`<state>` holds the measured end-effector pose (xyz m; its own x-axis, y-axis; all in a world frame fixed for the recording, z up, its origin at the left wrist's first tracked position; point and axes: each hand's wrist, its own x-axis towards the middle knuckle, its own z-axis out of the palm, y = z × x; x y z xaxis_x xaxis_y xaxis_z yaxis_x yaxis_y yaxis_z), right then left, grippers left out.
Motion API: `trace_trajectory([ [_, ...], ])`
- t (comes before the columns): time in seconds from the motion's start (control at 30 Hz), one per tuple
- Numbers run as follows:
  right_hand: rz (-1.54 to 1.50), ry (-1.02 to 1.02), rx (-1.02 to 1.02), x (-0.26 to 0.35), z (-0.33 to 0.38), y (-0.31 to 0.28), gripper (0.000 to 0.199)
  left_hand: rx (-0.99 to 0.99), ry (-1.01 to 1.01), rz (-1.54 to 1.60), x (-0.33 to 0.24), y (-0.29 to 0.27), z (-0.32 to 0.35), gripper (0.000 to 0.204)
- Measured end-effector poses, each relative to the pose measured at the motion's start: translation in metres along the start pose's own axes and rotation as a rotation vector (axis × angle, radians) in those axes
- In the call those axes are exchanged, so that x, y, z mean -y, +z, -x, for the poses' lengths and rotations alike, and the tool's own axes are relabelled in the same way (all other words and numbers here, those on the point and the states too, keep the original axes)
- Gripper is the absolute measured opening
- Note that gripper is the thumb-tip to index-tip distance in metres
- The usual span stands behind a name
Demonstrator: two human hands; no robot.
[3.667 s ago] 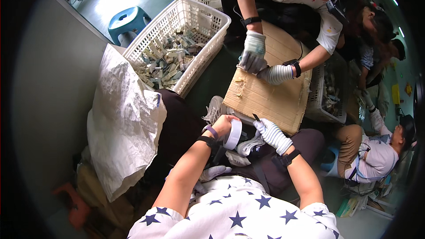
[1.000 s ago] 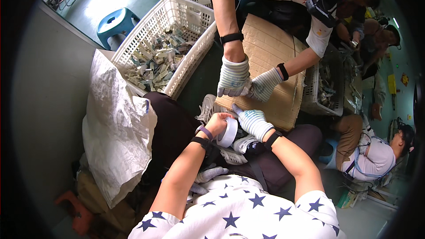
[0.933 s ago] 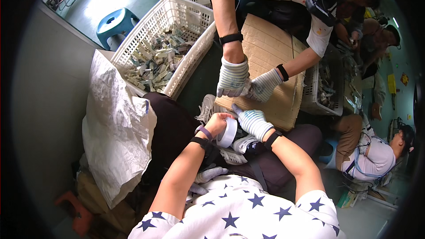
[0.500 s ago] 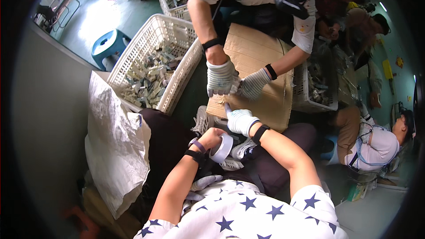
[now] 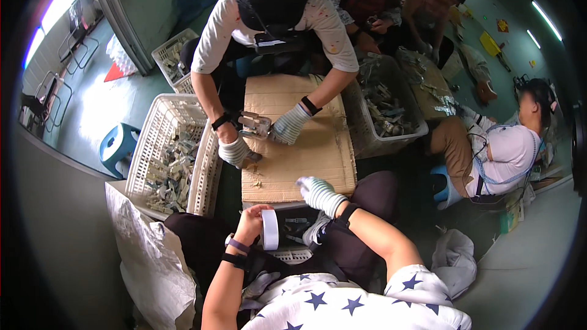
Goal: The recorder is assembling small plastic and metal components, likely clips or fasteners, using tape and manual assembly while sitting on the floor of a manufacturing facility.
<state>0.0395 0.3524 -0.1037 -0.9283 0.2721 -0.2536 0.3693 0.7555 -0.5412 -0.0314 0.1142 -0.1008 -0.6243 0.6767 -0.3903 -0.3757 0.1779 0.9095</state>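
My bare left hand (image 5: 247, 226) grips a roll of white tape (image 5: 269, 230) at the near edge of the cardboard. Over the near right part of the flat cardboard (image 5: 299, 174) is my right hand (image 5: 321, 197) in a striped white glove. Its fingers reach forward, slightly apart, and nothing shows in them. Across from me, a co-worker's gloved hands hold a small bundle of flat pieces (image 5: 254, 126) above the cardboard. Small tan scraps (image 5: 255, 177) lie on its near left part.
To the left stands a white crate (image 5: 205, 174) of small flat pieces, with a blue stool (image 5: 117, 146) beyond it. A grey crate (image 5: 391, 140) of similar pieces sits at right. A crumpled white sheet (image 5: 143, 247) stands by my left side. Other people sit at the right.
The view has shifted. My right hand has drawn back from the scraps, its pointing finger no longer touching there. The co-worker's hands have moved apart, revealing the bundle. The tape stays in my left hand.
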Motion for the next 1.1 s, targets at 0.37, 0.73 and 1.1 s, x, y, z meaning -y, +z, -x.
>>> trace_trajectory([
  [0.37, -0.264, 0.206, -0.257, -0.049, -0.028, 0.030, 0.025, 0.065, 0.184, -0.066, -0.066, 0.037, -0.033, 0.033],
  [0.73, -0.514, 0.278, -0.254, -0.075, -0.020, 0.039, 0.029, 0.107, 0.083, 0.017, -0.047, 0.058, -0.054, 0.032],
  [1.1, -0.273, 0.286, -0.539, -0.052, -0.015, 0.013, 0.033, 0.133, -0.026, -0.181, -0.062, 0.076, -0.051, 0.030],
])
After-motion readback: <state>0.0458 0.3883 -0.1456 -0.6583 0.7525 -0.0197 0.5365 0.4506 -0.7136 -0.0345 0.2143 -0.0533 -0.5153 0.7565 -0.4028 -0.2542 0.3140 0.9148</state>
